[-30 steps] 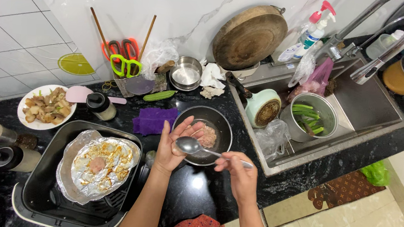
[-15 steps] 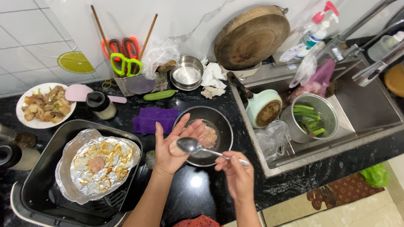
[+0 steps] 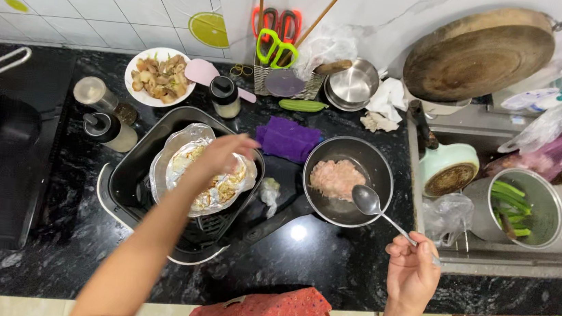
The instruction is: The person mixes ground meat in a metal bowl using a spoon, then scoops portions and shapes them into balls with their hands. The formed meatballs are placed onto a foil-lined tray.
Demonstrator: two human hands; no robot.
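Our left hand (image 3: pixel 223 156) hovers, fingers bunched, over the foil tray (image 3: pixel 207 171) in the black basket (image 3: pixel 134 185) near the counter's front edge; whether it holds anything we cannot tell. Our right hand (image 3: pixel 413 270) pinches the spoon (image 3: pixel 376 208) by its handle end, bowl over the pan (image 3: pixel 347 181) of soft, sticky mince (image 3: pixel 336 177).

1 head camera looks steeply down from above the counter (image 3: pixel 325 265), facing the tiled back wall (image 3: pixel 138 0), taking in the sink (image 3: pixel 559 260) at the right edge.
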